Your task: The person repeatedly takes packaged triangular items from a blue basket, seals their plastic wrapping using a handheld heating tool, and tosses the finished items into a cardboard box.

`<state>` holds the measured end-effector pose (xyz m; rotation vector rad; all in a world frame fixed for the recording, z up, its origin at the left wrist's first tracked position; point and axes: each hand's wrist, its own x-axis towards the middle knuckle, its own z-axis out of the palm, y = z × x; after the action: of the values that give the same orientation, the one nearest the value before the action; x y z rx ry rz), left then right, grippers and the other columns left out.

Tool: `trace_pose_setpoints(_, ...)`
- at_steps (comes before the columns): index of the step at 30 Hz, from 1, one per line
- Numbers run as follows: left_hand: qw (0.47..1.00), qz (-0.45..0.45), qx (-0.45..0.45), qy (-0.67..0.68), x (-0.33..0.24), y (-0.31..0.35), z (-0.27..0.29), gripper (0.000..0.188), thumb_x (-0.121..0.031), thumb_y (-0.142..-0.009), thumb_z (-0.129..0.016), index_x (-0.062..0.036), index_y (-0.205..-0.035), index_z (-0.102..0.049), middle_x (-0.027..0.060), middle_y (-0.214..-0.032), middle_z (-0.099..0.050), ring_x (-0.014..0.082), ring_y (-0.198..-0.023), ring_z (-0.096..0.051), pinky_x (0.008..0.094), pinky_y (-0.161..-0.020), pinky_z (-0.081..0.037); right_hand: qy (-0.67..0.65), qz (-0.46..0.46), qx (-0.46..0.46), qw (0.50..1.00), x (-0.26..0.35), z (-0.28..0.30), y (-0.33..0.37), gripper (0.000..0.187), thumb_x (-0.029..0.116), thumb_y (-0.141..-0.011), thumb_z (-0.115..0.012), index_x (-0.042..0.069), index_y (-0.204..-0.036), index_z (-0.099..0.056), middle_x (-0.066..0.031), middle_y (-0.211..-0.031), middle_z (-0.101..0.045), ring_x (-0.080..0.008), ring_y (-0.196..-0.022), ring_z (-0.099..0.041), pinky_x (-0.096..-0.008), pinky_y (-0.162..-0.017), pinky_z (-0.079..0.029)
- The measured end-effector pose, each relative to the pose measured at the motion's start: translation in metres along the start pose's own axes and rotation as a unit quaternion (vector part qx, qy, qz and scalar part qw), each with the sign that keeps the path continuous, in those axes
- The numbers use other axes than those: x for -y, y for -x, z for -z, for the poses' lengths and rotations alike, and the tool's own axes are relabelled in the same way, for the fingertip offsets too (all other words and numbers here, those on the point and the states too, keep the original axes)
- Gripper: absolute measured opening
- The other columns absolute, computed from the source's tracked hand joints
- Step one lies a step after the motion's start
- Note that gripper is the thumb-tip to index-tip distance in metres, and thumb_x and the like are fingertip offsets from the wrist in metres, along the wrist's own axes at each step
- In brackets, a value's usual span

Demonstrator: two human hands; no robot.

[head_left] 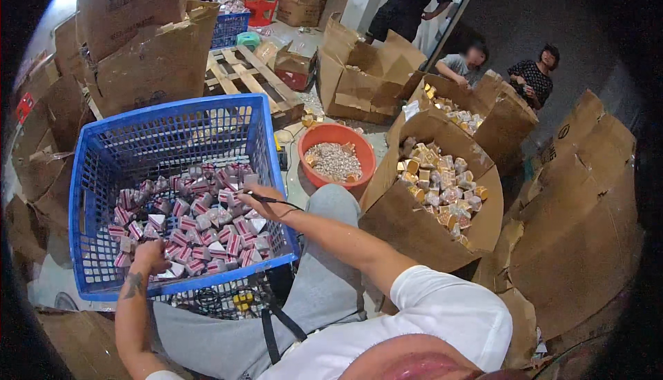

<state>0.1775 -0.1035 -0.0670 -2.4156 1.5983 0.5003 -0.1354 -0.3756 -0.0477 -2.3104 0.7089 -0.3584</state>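
A blue plastic crate (269, 146) stands before me, its bottom covered with small wrapped packs (197, 222), pale grey with pink-red stripes. Some show white triangular faces. My left hand (152, 256) is down among the packs at the crate's near left, fingers curled; what they hold, if anything, is hidden. Over the right side of the pile is my right hand (265, 203), its fingers closed on a small pale pack (250, 181). A dark cord runs around the right wrist.
An orange basin (304, 146) of small pale pieces sits beyond my knee. Cardboard boxes with gold-and-clear packs (447, 185) stand to the right. A wooden pallet (238, 69) lies behind the crate. Three people (414, 0) are at the far right. Tall cardboard (148, 62) rises at the left.
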Motion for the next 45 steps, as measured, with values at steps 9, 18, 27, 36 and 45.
trace_pose_setpoints(9, 0.995, 0.030, 0.091, 0.006, 0.028, -0.034, -0.031, 0.067, -0.047, -0.060, -0.083, -0.0082, -0.112, -0.067, 0.0235, -0.117, -0.063, 0.0387, -0.115, -0.057, 0.0452, -0.095, -0.050, 0.097, 0.101, -0.024, 0.990, -0.003, -0.009, 0.009, 0.035, 0.042, -0.095, -0.055, 0.010, -0.111, -0.056, -0.0211, -0.089, -0.067, -0.0417, -0.084, -0.065, -0.0507, -0.073, -0.050)
trace_pose_setpoints(18, 0.997, 0.022, 0.072, 0.035, 0.019, -0.033, -0.030, 0.071, -0.044, -0.061, -0.083, -0.0054, -0.116, -0.064, 0.0230, -0.115, -0.065, 0.0386, -0.107, -0.063, 0.0458, -0.093, -0.051, 0.114, 0.105, 0.011, 0.988, -0.006, -0.008, 0.012, 0.047, 0.052, -0.096, -0.048, 0.010, -0.112, -0.058, -0.0220, -0.087, -0.066, -0.0413, -0.084, -0.064, -0.0494, -0.071, -0.048)
trace_pose_setpoints(27, 0.999, 0.004, 0.048, 0.024, 0.006, -0.028, -0.018, 0.062, -0.045, -0.063, -0.081, -0.0081, -0.111, -0.067, 0.0218, -0.106, -0.068, 0.0389, -0.103, -0.064, 0.0455, -0.090, -0.052, 0.063, 0.156, -0.054, 0.984, -0.009, -0.023, 0.005, 0.030, 0.041, -0.095, -0.056, 0.015, -0.111, -0.060, -0.0182, -0.081, -0.066, -0.0406, -0.076, -0.065, -0.0479, -0.065, -0.049)
trace_pose_setpoints(36, 0.999, 0.015, 0.045, 0.023, 0.000, -0.030, -0.005, 0.062, -0.053, -0.060, -0.082, -0.0107, -0.103, -0.070, 0.0167, -0.102, -0.071, 0.0354, -0.097, -0.067, 0.0459, -0.085, -0.052, -0.019, 0.258, -0.052, 0.964, 0.003, -0.038, -0.007, 0.016, 0.020, -0.087, -0.065, 0.010, -0.099, -0.062, -0.0159, -0.080, -0.064, -0.0373, -0.077, -0.064, -0.0441, -0.065, -0.049)
trace_pose_setpoints(45, 0.997, 0.018, 0.062, 0.041, -0.006, -0.037, -0.011, 0.064, -0.047, -0.067, -0.079, -0.0073, -0.115, -0.064, 0.0206, -0.113, -0.067, 0.0368, -0.109, -0.063, 0.0463, -0.093, -0.049, 0.045, 0.204, 0.014, 0.978, -0.007, -0.041, 0.001, 0.017, 0.018, -0.088, -0.059, 0.011, -0.104, -0.062, -0.0140, -0.088, -0.067, -0.0353, -0.085, -0.066, -0.0437, -0.072, -0.050)
